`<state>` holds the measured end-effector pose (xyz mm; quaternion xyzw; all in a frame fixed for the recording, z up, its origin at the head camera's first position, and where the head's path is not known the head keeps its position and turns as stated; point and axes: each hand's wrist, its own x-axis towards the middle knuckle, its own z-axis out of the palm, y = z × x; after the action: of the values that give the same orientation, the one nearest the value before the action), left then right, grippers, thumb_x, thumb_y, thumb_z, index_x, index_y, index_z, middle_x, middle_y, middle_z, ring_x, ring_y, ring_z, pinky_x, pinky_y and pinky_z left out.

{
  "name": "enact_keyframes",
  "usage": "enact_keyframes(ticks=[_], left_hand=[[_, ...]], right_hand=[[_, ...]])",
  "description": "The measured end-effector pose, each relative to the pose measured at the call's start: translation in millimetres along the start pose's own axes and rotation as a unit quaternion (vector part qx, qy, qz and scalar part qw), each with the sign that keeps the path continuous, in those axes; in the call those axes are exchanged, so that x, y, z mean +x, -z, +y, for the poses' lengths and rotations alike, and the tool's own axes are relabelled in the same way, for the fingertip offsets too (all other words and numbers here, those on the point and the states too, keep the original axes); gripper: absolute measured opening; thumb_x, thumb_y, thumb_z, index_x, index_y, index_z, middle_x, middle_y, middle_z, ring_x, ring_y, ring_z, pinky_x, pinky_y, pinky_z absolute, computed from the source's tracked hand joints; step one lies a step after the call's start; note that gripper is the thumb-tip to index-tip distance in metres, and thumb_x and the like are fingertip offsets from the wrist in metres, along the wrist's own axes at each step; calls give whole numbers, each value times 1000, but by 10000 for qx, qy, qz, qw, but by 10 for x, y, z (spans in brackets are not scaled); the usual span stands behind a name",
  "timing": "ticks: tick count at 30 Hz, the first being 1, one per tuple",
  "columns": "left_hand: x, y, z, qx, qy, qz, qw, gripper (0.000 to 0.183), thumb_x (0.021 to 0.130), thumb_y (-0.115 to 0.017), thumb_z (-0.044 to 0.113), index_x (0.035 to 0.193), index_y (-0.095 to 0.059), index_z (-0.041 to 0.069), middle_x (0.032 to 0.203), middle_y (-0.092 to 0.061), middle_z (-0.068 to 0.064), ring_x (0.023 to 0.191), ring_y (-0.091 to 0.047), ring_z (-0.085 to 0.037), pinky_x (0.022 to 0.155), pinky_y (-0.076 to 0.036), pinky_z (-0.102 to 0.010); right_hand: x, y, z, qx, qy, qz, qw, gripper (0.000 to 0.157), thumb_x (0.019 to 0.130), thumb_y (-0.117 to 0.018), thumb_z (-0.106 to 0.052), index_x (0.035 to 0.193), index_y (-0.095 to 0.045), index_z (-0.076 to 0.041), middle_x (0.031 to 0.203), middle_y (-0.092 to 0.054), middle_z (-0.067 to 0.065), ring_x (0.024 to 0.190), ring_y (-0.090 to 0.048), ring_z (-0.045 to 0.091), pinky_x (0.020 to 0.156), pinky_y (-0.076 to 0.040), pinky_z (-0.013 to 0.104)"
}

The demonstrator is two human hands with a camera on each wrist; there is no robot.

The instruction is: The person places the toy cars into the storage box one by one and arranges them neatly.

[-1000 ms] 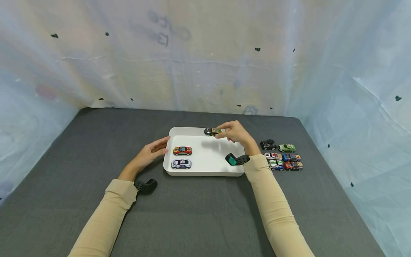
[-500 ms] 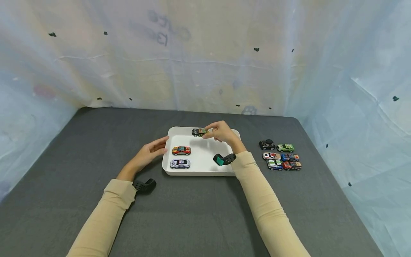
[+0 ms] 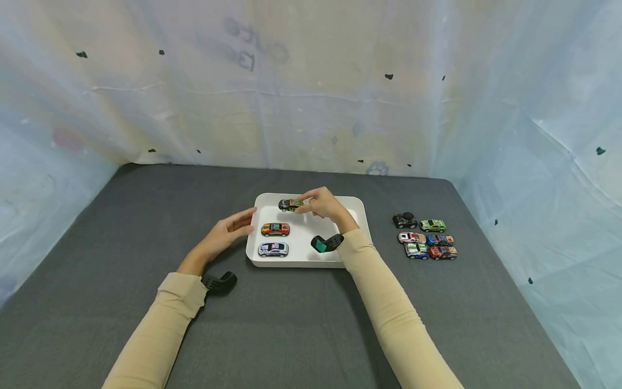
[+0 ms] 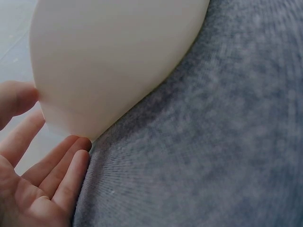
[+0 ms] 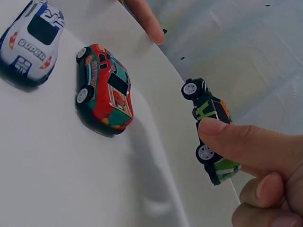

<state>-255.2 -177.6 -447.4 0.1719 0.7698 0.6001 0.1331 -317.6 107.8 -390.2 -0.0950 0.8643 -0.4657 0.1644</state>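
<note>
Between thumb and fingers, my right hand (image 3: 323,205) pinches a black and green toy car (image 3: 288,205) over the far left part of the white tray (image 3: 316,263). In the right wrist view this car (image 5: 208,137) hangs above the tray floor. A red toy car (image 3: 275,229) and a white toy car (image 3: 273,249) stand in the tray's left side, one behind the other. With fairly straight fingers, my left hand (image 3: 225,235) touches the tray's left end; the left wrist view shows its fingertips (image 4: 81,143) against the outer wall.
On the grey cloth-covered table (image 3: 291,324), right of the tray, several toy cars are grouped, among them a black one (image 3: 405,220), a green one (image 3: 432,225) and a blue one (image 3: 439,240). A pale sheet (image 3: 301,108) hangs behind the table.
My right hand has moved left across the tray with the black and green toy car, and slightly lower. The left hand has stayed at the tray's end.
</note>
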Motion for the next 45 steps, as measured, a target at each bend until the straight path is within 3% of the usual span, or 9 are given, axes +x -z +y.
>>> enact_keyframes(ticks=[8,18,25,32,45], left_hand=[[-13,-6,13,3,-10,23,10000,62,98,-57,24,152,-31,13,157,-33,-17,141,-37,-36,91,-43,-4],[-14,6,8,-3,1,13,10000,62,98,-57,25,153,-31,14,158,-31,-15,141,-36,-36,91,-43,-5],[-14,-8,2,11,13,-8,10000,62,98,-57,26,153,-30,14,159,-30,-13,143,-35,-35,91,-43,-5],[-7,-18,-2,-15,-22,-45,10000,62,98,-57,25,153,-30,14,159,-29,-12,143,-35,-35,91,-43,-5],[-12,-14,7,30,30,-13,10000,62,98,-57,27,152,-31,15,159,-29,-12,143,-35,-34,91,-43,-4]], right_hand=[[90,-125,-16,-94,3,-117,9999,39,78,-81,-20,116,-72,-13,40,-39,-7,38,-25,10,43,-27,25],[165,-227,-15,322,-156,54,9993,41,76,-83,-20,114,-72,-12,41,-33,-8,41,-24,10,46,-26,25],[216,-351,35,55,-296,172,9994,41,74,-85,-20,112,-74,-13,57,-51,-10,50,-37,9,49,-33,21],[220,-399,14,5,-482,296,9984,40,72,-86,-20,111,-75,-14,43,-44,-3,43,-37,11,46,-28,24],[269,-441,20,-212,-431,263,9985,43,70,-87,-19,111,-75,-16,42,-43,-5,43,-38,9,45,-31,22]])
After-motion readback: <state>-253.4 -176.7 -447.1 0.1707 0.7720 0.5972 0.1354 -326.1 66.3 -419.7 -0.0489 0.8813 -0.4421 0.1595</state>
